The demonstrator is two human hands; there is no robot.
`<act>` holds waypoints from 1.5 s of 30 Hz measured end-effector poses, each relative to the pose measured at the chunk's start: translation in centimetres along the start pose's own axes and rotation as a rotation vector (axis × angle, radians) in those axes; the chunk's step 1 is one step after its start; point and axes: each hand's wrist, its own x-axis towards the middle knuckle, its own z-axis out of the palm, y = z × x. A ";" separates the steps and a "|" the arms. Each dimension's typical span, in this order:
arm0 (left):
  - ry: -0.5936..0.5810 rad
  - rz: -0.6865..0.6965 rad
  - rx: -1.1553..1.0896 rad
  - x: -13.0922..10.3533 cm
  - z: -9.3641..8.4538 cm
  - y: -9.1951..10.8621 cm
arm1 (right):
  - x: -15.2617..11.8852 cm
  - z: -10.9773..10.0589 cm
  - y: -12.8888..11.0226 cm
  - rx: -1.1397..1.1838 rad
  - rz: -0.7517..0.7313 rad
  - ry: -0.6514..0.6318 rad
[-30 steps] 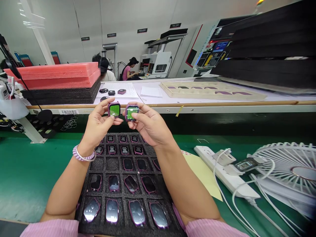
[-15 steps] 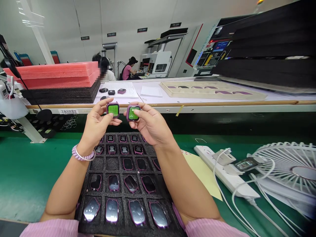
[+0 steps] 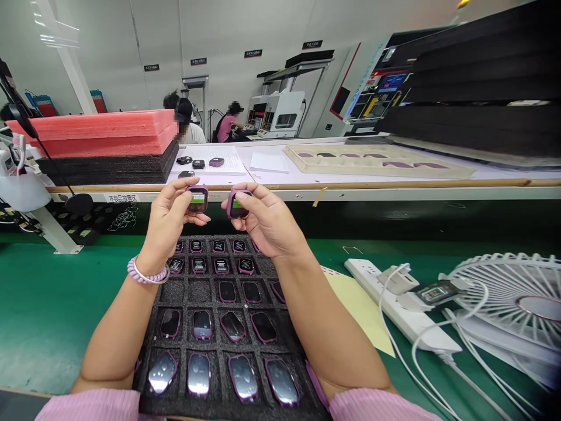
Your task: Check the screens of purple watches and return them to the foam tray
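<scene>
My left hand (image 3: pixel 169 219) grips a purple-framed smartwatch (image 3: pixel 197 200) without a strap, its thumb over the left side of the screen. A second purple smartwatch (image 3: pixel 237 206) is pinched in my right hand (image 3: pixel 267 219), the thumb lying on its glass. Both screens are part dark and part green. Below the hands lies a black foam tray (image 3: pixel 199 290) with rows of the same watches in its pockets; some in the far rows show lit text, the nearer ones are dark. Two pockets at the left of the middle row hold no watch. My right forearm hides the tray's right side.
On the shelf ahead are red foam sheets (image 3: pixel 100 126), several loose watch bodies, papers (image 3: pixel 268 162) and a cream tray (image 3: pixel 377 166). To the right lie a power strip (image 3: pixel 403 304) with white cables, yellow paper (image 3: pixel 357 304) and a white fan (image 3: pixel 517 298). Two people sit beyond.
Both watch screens have gone from almost fully green to mostly dark with a smaller green part. The left watch has shifted slightly left; the right one is turned a little.
</scene>
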 end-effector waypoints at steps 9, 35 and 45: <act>-0.010 0.041 0.139 0.0 -0.3 -0.2 | 0.3 -0.3 -0.1 0.010 0.066 -0.055; -0.400 -0.455 1.069 -13.5 -17.2 -5.2 | -7.1 -17.7 5.9 -1.175 0.397 -0.240; -0.490 -0.199 1.299 -10.4 -11.6 -4.5 | -7.3 -16.3 5.6 -1.352 0.217 -0.402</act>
